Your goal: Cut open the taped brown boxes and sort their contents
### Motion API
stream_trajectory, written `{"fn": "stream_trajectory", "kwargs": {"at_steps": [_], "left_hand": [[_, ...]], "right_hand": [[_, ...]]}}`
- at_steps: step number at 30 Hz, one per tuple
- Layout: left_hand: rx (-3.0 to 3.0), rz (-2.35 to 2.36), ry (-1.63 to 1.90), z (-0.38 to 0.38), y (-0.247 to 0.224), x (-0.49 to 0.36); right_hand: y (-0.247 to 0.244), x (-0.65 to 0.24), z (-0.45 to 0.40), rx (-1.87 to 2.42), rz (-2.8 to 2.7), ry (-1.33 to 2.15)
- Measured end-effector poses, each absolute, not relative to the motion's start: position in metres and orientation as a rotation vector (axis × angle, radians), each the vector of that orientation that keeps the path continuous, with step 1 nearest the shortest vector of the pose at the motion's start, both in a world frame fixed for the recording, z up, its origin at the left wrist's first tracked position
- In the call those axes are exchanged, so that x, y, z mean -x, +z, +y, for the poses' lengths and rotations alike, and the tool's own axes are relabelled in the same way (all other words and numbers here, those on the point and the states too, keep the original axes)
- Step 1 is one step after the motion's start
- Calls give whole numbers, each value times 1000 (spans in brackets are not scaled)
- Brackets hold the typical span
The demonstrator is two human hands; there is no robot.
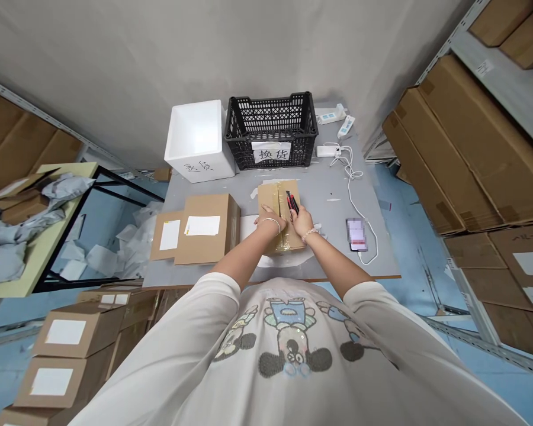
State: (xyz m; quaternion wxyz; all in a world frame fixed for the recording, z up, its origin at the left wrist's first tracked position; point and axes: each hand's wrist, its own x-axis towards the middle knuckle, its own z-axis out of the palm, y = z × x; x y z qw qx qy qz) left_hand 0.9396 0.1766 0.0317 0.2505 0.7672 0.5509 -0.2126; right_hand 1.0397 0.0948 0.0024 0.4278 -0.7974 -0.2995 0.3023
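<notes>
A taped cardboard box [279, 220] lies on the grey table [333, 236] right in front of me, with clear tape across its top. My left hand [270, 223], with a bangle on the wrist, presses flat on the box. My right hand [300, 220] grips a red and black utility knife [292, 203], whose tip is at the box's top face. A sheet of white paper [249, 228] lies partly under the box.
Two labelled cardboard boxes [199, 231] stand left of my hands. A black plastic crate [270, 130] and a white foam box [198, 141] stand at the far edge. A phone [357, 234] lies on a charging cable at right. Shelves of cartons flank the table.
</notes>
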Motion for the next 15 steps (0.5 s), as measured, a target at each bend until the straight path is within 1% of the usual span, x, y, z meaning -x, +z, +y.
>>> {"fn": "stream_trajectory", "kwargs": {"at_steps": [2, 6, 11, 15], "left_hand": [[-2031, 1562, -562, 177, 33, -936], [-2041, 1541, -498, 181, 34, -926], [-2074, 1477, -468, 183, 33, -918], [-2134, 1488, -521, 184, 35, -919]], "right_hand": [[4, -1041, 97, 2062, -790, 751], [7, -1044, 100, 2096, -825, 758], [6, -1044, 99, 2035, -802, 739], [6, -1047, 94, 1874, -684, 882]]}}
